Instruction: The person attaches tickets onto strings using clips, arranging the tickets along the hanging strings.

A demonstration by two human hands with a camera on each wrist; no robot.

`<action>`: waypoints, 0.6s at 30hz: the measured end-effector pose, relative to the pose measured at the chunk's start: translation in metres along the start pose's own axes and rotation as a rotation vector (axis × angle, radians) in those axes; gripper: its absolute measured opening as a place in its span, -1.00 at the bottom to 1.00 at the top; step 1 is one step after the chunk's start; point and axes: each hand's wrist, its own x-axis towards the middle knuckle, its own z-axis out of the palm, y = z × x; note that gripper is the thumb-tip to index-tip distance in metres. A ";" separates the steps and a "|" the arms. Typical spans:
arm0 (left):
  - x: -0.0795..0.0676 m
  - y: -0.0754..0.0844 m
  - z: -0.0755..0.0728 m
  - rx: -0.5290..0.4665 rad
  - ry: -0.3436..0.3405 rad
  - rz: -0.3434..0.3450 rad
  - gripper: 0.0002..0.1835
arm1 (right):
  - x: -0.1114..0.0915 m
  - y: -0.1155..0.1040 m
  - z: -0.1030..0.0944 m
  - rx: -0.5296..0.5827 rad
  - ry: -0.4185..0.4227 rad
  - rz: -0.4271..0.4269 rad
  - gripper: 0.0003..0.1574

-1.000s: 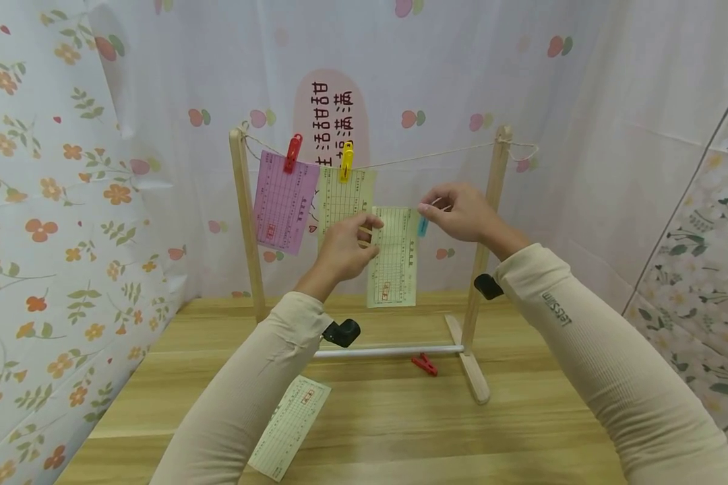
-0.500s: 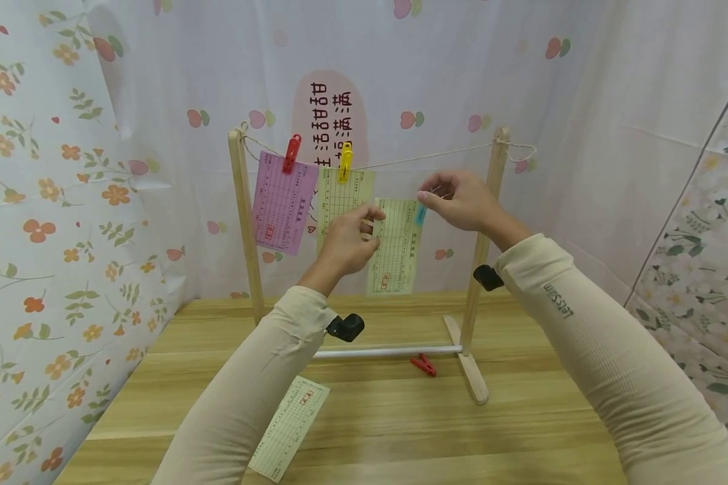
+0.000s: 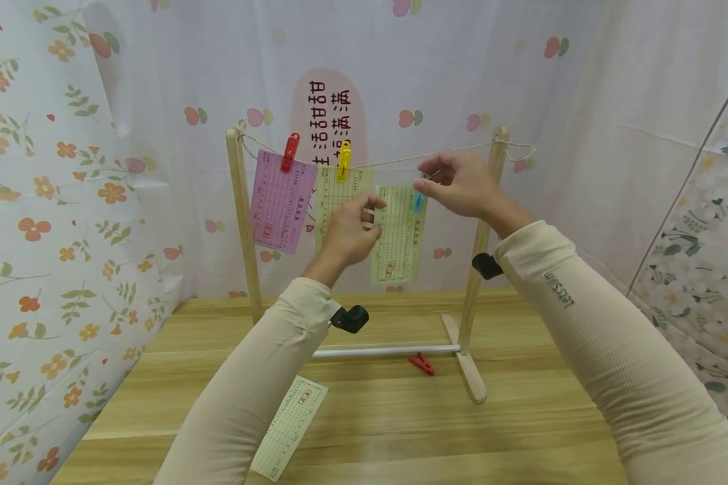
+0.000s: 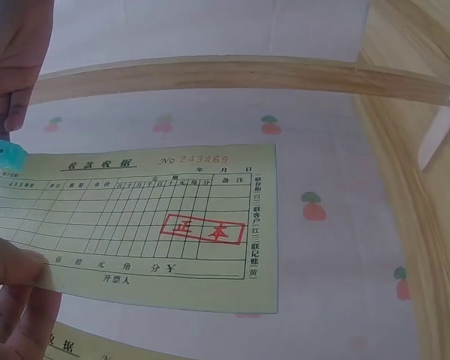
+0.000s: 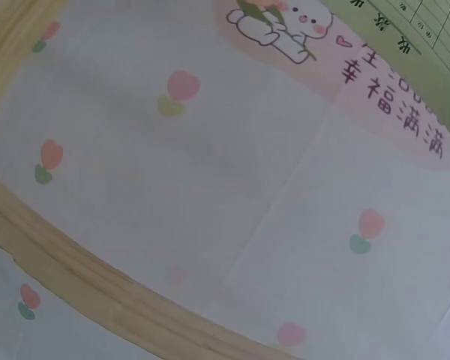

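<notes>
My left hand (image 3: 350,232) pinches the left edge of a pale yellow-green receipt slip (image 3: 397,236) upright in front of the frame. In the left wrist view, the thumb lies over its printed face, which has a red stamp (image 4: 202,229). My right hand (image 3: 468,185) pinches a blue clothespin (image 3: 419,200) at the slip's upper right corner; the left wrist view shows the clothespin's end overlapping that corner. The slip's top edge hangs a little below the cord (image 3: 394,162). My right hand's fingers are out of sight in the right wrist view.
A red clothespin (image 3: 290,153) holds a purple slip (image 3: 283,205) on the cord; a yellow one (image 3: 343,164) holds a yellow-green slip (image 3: 329,202). Wooden posts (image 3: 243,222) carry the cord. Another slip (image 3: 290,429) and a red clothespin (image 3: 421,364) lie on the table (image 3: 400,431).
Both hands have risen, lifting the receipt slip closer to the cord. The blue clothespin has gone from beside the slip's right edge to over its upper right corner.
</notes>
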 end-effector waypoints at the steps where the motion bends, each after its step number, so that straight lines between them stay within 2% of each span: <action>1: 0.001 0.000 0.000 -0.005 0.004 -0.001 -0.64 | 0.001 -0.001 -0.001 -0.005 0.004 -0.004 -0.58; 8: 0.006 0.004 -0.001 -0.020 0.041 0.017 -0.66 | 0.005 -0.007 -0.007 -0.032 0.019 -0.008 -0.56; 18: 0.010 0.004 0.000 -0.049 0.086 0.057 -0.71 | 0.010 -0.017 -0.014 -0.027 0.017 -0.032 -0.64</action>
